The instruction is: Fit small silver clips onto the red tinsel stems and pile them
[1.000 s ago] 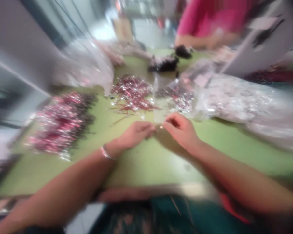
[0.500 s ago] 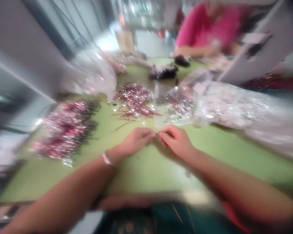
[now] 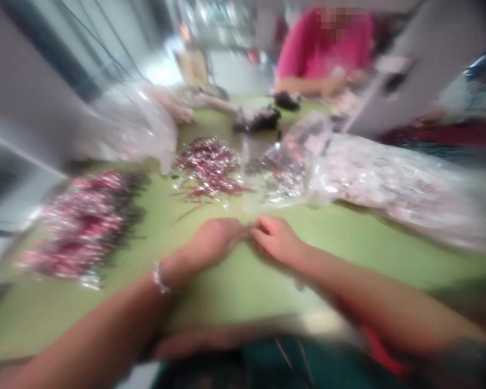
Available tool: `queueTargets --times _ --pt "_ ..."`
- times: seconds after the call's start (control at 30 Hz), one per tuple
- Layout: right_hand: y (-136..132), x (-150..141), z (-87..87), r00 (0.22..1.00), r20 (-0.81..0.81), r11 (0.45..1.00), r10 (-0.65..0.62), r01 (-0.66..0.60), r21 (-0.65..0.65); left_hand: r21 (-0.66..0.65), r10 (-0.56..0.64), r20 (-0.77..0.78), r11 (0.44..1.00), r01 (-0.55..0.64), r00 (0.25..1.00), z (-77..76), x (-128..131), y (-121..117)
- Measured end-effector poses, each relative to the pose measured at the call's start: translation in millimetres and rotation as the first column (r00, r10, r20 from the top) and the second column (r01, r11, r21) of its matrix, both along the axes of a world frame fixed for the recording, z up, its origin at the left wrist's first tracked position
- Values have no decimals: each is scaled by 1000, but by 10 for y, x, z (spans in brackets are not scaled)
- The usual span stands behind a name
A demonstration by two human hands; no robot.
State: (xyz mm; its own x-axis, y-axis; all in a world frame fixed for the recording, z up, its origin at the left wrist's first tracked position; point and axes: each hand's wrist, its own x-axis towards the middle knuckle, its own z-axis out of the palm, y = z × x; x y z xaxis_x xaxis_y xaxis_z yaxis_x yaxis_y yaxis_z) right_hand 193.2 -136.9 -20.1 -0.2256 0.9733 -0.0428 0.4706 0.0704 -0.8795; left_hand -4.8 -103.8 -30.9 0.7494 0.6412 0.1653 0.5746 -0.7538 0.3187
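Observation:
My left hand (image 3: 218, 237) and my right hand (image 3: 277, 237) meet fingertip to fingertip over the middle of the green tabletop (image 3: 227, 292). Both are closed in a pinch. Whatever lies between the fingers is too small and blurred to name. Just beyond them is a loose heap of thin red pieces with shiny silvery parts (image 3: 210, 167). A clear plastic bag (image 3: 283, 173) with similar red and silvery pieces lies to its right.
On the left lies a big pile of pink-red, shiny pieces with dark ends (image 3: 81, 227). Plastic bags stand at the back left (image 3: 146, 129) and right (image 3: 389, 178). Dark-ended bundles (image 3: 259, 119) lie farther back. A person in a pink shirt (image 3: 303, 54) sits across the table.
The whole view has shifted, so the table's contents appear farther left. My hands stay together, fingertips still pinched; the small dark bit seen between them earlier is now blurred.

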Motion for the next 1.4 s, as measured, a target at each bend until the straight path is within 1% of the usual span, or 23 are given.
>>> queueTargets --times 0.07,0.1,0.13,0.17,0.2,0.23,0.3,0.37,0.4,0.43,0.5,0.6,0.63,0.7,0.8,0.87,0.93,1.0,1.07,1.13,1.2,1.3,1.4 --pt "14 29 -8 991 120 992 59 -72 105 -14 30 -23 999 -30 999 136 -98 66" --pt "20 49 -1 980 174 982 91 -118 150 11 141 1 990 -141 990 200 -169 111" --pt "31 76 12 965 218 967 148 -188 174 53 305 11 951 -305 952 256 -247 159" --pt "49 114 29 942 248 939 227 -279 199 106 463 -21 882 -458 886 301 -325 203" --pt "80 165 46 931 270 921 244 -309 235 152 592 -79 803 -577 802 332 -394 240" --pt "125 230 58 932 299 912 203 -291 289 175 665 -149 746 -643 732 348 -448 265" --pt "260 394 60 932 361 883 31 -195 426 172 692 -263 720 -672 673 337 -496 285" --pt "427 572 32 850 477 851 -222 -69 521 130 657 -285 748 -651 698 282 -474 282" --pt "505 648 13 779 559 855 -284 -57 515 104 645 -255 759 -643 721 246 -447 280" --pt "570 708 -5 712 639 876 -292 -69 477 67 635 -209 768 -637 744 208 -416 282" --pt "649 761 -31 624 741 899 -248 -136 416 -58 608 -95 787 -614 788 141 -361 296" --pt "661 710 -45 545 813 886 -205 -248 391 -251 541 45 820 -515 840 99 -333 319" --pt "655 682 -48 535 820 876 -204 -273 397 -260 505 69 842 -473 861 102 -336 321" --pt "651 642 -61 557 807 862 -196 -294 413 -197 406 92 902 -384 909 126 -346 311" --pt "655 635 -78 659 725 849 -198 -254 463 -77 259 96 965 -252 961 156 -311 272" --pt "629 634 -65 723 661 842 -202 -217 494 -53 235 66 971 -232 970 158 -243 246" --pt "564 611 -30 744 641 846 -189 -208 492 -47 239 11 970 -238 971 159 -158 227" --pt "478 569 10 724 675 864 -146 -238 442 -36 230 -15 972 -230 973 173 -82 209" --pt "404 522 35 696 715 881 -66 -296 369 -33 218 36 976 -216 975 201 -32 179" --pt "361 479 36 678 735 883 0 -345 318 -73 254 176 967 -245 951 221 -11 137" --pt "347 434 14 668 744 879 16 -364 307 -189 331 370 942 -279 868 212 -14 107" --pt "339 343 -37 657 754 875 -5 -362 321 -457 469 574 864 -213 671 144 -47 139" --pt "320 255 -71 676 737 876 -17 -345 337 -652 612 636 752 -96 470 89 -113 258"
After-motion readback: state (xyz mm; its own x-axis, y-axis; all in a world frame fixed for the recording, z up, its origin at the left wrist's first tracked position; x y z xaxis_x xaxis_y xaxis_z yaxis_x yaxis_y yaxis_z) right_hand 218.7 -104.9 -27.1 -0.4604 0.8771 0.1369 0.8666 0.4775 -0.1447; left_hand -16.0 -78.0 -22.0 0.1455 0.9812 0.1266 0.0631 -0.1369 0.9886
